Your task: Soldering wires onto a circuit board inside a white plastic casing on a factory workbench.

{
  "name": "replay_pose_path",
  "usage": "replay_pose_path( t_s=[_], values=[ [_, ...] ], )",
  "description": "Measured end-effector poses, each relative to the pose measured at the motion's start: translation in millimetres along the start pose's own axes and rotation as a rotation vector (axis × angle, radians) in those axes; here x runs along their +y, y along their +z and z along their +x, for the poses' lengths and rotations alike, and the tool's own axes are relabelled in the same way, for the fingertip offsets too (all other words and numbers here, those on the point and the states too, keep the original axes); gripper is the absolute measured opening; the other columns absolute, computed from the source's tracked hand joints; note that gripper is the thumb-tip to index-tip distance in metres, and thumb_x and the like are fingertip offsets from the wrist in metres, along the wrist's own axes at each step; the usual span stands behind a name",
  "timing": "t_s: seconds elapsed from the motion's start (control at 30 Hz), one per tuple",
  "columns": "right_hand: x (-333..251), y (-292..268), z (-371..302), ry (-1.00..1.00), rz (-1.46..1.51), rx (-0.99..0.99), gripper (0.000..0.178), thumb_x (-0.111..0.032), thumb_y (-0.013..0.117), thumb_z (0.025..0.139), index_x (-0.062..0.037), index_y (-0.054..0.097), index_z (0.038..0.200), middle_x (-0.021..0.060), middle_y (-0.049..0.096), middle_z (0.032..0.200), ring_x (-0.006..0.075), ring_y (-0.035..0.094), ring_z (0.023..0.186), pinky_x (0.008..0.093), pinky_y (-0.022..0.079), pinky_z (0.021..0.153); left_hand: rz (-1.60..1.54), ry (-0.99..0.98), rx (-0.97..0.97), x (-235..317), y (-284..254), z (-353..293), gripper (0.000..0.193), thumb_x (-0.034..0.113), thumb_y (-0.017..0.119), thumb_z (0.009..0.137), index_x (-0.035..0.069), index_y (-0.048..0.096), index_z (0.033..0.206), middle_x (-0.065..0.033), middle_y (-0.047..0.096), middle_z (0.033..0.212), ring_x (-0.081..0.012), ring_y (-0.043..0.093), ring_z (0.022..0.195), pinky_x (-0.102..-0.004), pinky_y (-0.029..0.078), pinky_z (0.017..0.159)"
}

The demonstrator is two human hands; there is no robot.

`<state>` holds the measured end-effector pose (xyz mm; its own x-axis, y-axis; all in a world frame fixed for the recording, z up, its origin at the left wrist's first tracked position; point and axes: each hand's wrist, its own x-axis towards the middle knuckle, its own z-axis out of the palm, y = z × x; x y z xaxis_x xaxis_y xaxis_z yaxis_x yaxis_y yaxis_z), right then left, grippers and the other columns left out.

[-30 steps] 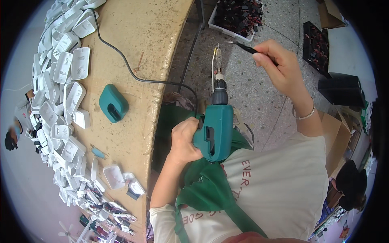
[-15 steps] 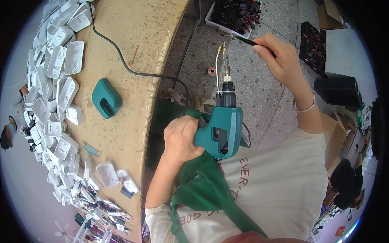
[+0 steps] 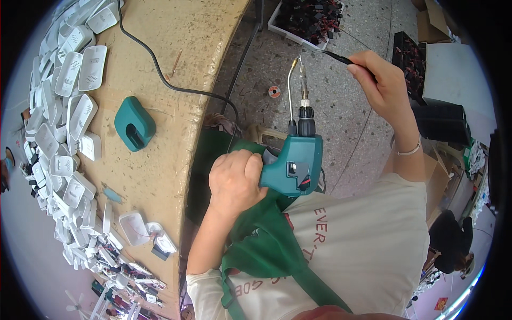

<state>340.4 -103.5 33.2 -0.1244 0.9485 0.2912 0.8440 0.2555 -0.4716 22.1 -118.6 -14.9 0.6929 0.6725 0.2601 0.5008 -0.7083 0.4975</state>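
Observation:
My left hand is wrapped round the grip of a green soldering gun. Its metal tip and a thin brass-ended feed tube beside it point away from me, over the floor. To the right, my right hand pinches black tweezers between thumb and fingers. The tweezers' points are a short way right of the soldering tip, apart from it. Whether anything tiny sits between the points is too small to tell.
A heap of white plastic housings covers the table's left side. Nearer me lie a green holder and a black cord. A white crate holds black parts with red wires; a solder spool lies on the floor.
My right hand has drawn the tweezers slightly right, widening the gap to the soldering tip. The soldering gun has shifted a little up and right, still in my left hand.

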Motion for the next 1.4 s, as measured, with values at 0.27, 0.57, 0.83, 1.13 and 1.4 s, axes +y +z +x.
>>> replay_pose_path(
  t_s=[0.27,0.57,0.83,1.13,1.4],
  values=[
    [-18,-10,3,-0.118,-0.05,-0.092,0.01,-0.01,0.061,0.09,-0.0026,0.06,0.096,0.0128,0.06,0.081,0.0312,0.058,0.068,0.0349,0.045,0.059,0.079,0.001,-0.074,4,-3,2,0.053,0.016,0.077,0.042,0.007,0.056,0.089,-0.006,0.052,0.076,-0.0231,0.057,0.069,-0.0349,0.044,0.062],
    [-8,-11,6,-0.167,-0.272,-0.126,0.01,-0.012,0.059,0.09,-0.0046,0.057,0.097,0.0131,0.06,0.083,0.0318,0.059,0.07,0.0377,0.046,0.059,0.129,0.038,-0.053,5,-4,-1,0.049,0.018,0.075,0.044,0.007,0.056,0.088,-0.0053,0.052,0.076,-0.0227,0.058,0.069,-0.0348,0.045,0.063],
    [-10,-15,5,-0.166,-0.214,-0.063,0.009,-0.013,0.058,0.091,-0.0056,0.055,0.094,0.0126,0.058,0.079,0.0318,0.058,0.069,0.0378,0.045,0.058,0.148,0.029,-0.071,4,-5,-3,0.045,0.017,0.074,0.046,0.007,0.055,0.086,-0.0046,0.051,0.074,-0.0215,0.057,0.068,-0.0336,0.045,0.063],
    [-24,-20,9,-0.235,-0.197,-0.195,0.008,-0.011,0.059,0.089,-0.0057,0.053,0.092,0.0126,0.056,0.079,0.0324,0.058,0.07,0.0378,0.045,0.057,0.173,0.044,-0.07,6,-6,-2,0.037,0.016,0.069,0.051,0.008,0.055,0.084,-0.004,0.049,0.072,-0.0204,0.055,0.065,-0.0327,0.043,0.061],
    [3,-19,10,-0.147,-0.367,-0.166,0.008,-0.011,0.059,0.09,-0.0055,0.054,0.093,0.0134,0.058,0.08,0.0324,0.059,0.071,0.0378,0.046,0.059,0.164,0.05,-0.053,5,-4,-3,0.037,0.015,0.069,0.05,0.008,0.054,0.082,-0.0037,0.048,0.071,-0.0203,0.055,0.065,-0.0327,0.043,0.061]
  ],
)
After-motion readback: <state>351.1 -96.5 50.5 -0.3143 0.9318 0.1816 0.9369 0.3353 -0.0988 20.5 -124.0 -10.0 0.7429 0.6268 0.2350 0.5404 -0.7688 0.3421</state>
